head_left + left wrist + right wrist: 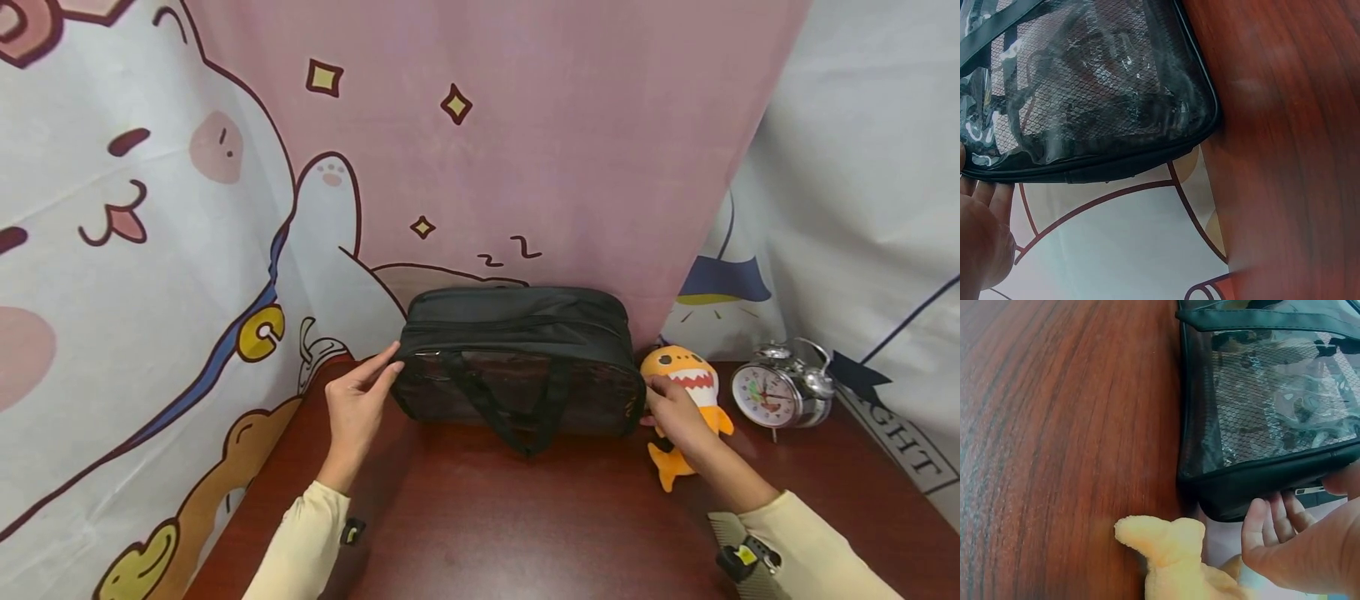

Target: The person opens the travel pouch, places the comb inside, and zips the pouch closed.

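A black bag (517,325) with a clear front panel stands upright on the dark red-brown table. Two black strap handles (551,408) hang down over its front. Through the panel a mesh-patterned layer (1104,69) shows. My left hand (358,408) holds the bag's left side near the upper front corner, thumb toward the front and fingers along the side. At the opposite end my right hand (678,417) grips the right side edge. In the right wrist view its fingers (1279,519) bend against the bag's side, with the thumb partly cut off.
An orange shark plush (705,387) lies just right of the bag, partly behind my right hand. Farther right stands a silver twin-bell alarm clock (765,396). Printed cloth (570,150) hangs behind the table (480,517) and along both sides.
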{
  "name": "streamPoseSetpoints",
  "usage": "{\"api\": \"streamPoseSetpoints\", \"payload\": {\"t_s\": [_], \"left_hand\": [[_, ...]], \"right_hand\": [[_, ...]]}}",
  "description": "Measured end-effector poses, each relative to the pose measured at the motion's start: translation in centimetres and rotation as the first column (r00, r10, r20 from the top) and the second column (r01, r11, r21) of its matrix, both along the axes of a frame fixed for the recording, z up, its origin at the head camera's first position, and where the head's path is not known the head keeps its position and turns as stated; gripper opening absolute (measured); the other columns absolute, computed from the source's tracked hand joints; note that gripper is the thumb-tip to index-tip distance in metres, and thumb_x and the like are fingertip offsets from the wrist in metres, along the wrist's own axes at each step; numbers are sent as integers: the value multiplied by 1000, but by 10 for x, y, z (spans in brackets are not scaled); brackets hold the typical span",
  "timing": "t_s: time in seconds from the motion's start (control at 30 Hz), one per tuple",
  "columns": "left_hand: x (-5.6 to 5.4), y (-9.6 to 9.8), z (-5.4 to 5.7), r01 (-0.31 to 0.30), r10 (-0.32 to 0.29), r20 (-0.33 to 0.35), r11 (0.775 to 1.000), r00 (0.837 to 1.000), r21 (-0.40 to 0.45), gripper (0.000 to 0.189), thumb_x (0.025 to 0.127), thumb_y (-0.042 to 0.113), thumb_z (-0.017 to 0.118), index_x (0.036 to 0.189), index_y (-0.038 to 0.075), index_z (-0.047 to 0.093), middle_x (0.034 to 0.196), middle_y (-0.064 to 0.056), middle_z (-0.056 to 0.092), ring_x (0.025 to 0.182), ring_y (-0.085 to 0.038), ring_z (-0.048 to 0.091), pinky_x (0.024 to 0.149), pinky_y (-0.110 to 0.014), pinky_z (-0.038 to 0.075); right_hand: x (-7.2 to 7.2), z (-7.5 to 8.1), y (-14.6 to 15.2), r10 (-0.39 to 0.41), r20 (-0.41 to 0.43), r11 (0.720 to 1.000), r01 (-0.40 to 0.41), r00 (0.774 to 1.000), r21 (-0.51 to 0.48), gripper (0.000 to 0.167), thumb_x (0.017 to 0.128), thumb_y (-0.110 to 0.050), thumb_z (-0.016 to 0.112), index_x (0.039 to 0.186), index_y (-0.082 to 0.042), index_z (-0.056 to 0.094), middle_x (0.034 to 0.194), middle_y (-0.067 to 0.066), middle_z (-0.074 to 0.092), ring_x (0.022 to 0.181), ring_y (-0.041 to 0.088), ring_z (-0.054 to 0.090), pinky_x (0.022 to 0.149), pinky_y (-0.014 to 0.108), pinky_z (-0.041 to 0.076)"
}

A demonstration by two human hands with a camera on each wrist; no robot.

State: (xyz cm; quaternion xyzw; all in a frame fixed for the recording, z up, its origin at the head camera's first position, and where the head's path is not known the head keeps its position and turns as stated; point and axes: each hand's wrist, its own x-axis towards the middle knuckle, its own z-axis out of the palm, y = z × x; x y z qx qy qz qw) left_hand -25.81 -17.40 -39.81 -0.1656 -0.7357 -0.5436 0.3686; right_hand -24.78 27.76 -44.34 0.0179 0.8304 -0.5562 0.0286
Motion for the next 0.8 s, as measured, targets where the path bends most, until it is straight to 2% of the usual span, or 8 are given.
{"api": "streamPoseSetpoints", "payload": {"t_s": [0.17, 0.27, 0.43, 0.57, 0.67, 0.73, 0.8], "left_hand": [[2, 0, 2, 41, -42, 18, 999, 999, 34, 30, 93, 4, 80, 123, 9, 80, 117, -13, 80, 95, 2, 76, 74, -10, 51], [-2, -3, -2, 51, -52, 23, 998, 998, 37, 30, 93, 4, 80, 123, 7, 80, 118, -13, 80, 98, 1, 77, 79, -10, 54], [-13, -9, -13, 34, -34, 26, 999, 999, 22, 31, 93, 7, 81, 124, 13, 80, 119, -9, 80, 101, 1, 76, 80, -11, 55], [-15, -11, -17, 21, -22, 21, 1000, 1000, 5, 32, 93, 11, 82, 124, 19, 80, 119, -6, 80, 104, 0, 76, 85, -13, 57], [-15, -12, -16, 26, -26, 17, 1000, 1000, 1, 31, 93, 14, 82, 124, 19, 80, 119, -4, 80, 106, -3, 76, 87, -14, 57], [-16, -12, -16, 31, -31, 18, 1000, 999, 1, 31, 94, 16, 82, 124, 19, 80, 119, -2, 80, 107, -5, 77, 87, -15, 58], [-16, -12, -16, 34, -34, 20, 999, 999, 0, 30, 94, 18, 82, 124, 22, 80, 119, -1, 80, 104, -5, 77, 82, -13, 57]], "right_hand": [[-3, 2, 2, 13, 48, 997, -10, 999, -77, 48, 114, -38, 44, 134, 5, 54, 99, -7, 65, 91, 4, 62, 88, 28, 60], [-5, 3, 5, 27, 68, 992, -19, 997, -121, 40, 114, -35, 46, 127, 1, 57, 94, -10, 65, 90, 4, 63, 86, 26, 59], [-6, 8, 11, 69, 110, 977, -45, 992, -208, 25, 113, -31, 47, 114, -11, 61, 88, -10, 61, 86, 8, 59, 78, 22, 56], [-5, 15, 17, 96, 123, 961, -60, 988, -271, 25, 114, -31, 46, 99, -19, 62, 84, -8, 55, 78, 8, 54, 72, 21, 53], [-4, 20, 22, 97, 111, 958, -62, 989, -281, 29, 114, -34, 48, 94, -21, 64, 82, -9, 55, 74, 5, 53, 70, 20, 53], [-3, 22, 25, 90, 93, 967, -65, 992, -246, 30, 114, -36, 49, 96, -19, 65, 82, -9, 55, 74, 5, 53, 69, 20, 52], [-4, 23, 28, 82, 69, 979, -67, 994, -194, 32, 113, -38, 49, 99, -14, 65, 83, -9, 56, 74, 6, 53, 68, 21, 51]]}}
